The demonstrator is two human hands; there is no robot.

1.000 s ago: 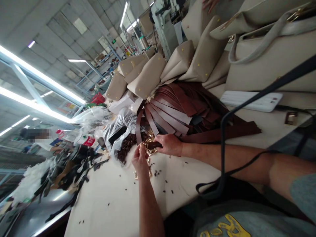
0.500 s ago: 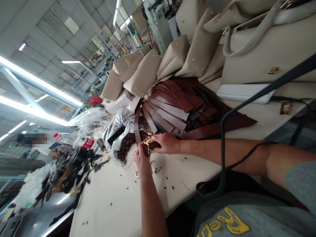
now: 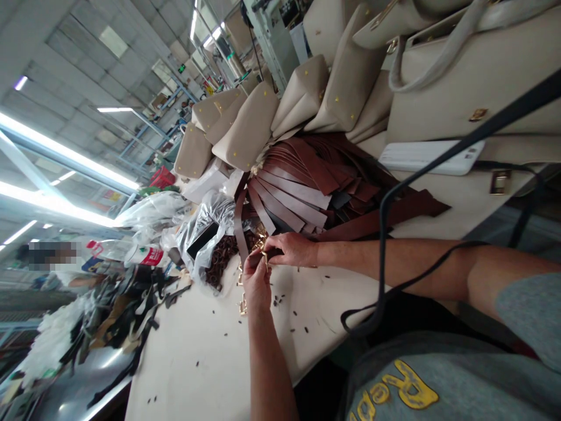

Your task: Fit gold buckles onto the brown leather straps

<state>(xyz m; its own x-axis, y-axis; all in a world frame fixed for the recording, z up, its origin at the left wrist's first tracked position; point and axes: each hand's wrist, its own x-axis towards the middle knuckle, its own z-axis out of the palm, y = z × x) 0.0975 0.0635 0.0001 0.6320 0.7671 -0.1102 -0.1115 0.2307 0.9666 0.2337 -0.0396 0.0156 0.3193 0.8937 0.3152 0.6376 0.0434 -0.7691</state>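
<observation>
Gold metal fitting (image 3: 264, 255) sits right at my fingertips, where my two hands meet. With my left grip (image 3: 258, 279) I pinch it, thumb and fingers drawn together, and some of it is hidden behind them. With my right grip (image 3: 290, 249) I have the fingers curled and closed on a dark brown piece (image 3: 275, 252), just beside the metal. A brown strip (image 3: 239, 227) rises from behind my left fingertips; whether it is one with the piece at my right, I cannot tell.

Doing this well, I judge, asks for a steady left pinch, with the right doing the fine shifting in small moves. I would hold the leather flat, so that it neither twists nor creases against the metal edges, and leave slack in the strip so that it doesn't drag.

Just beyond my fingertips lies a heap of gold pieces (image 3: 260, 234), close enough to snag, so a slightly raised wrist seems wise. Left of the grip, brown curled pieces (image 3: 220, 260) fill a clear plastic bag (image 3: 222, 206). Small black bits (image 3: 306, 330) dot the worktop (image 3: 184, 327) on my side. Farther out, a fan of brown strips (image 3: 302, 175) spreads, and behind it beige bags (image 3: 248, 128) lean together.
</observation>
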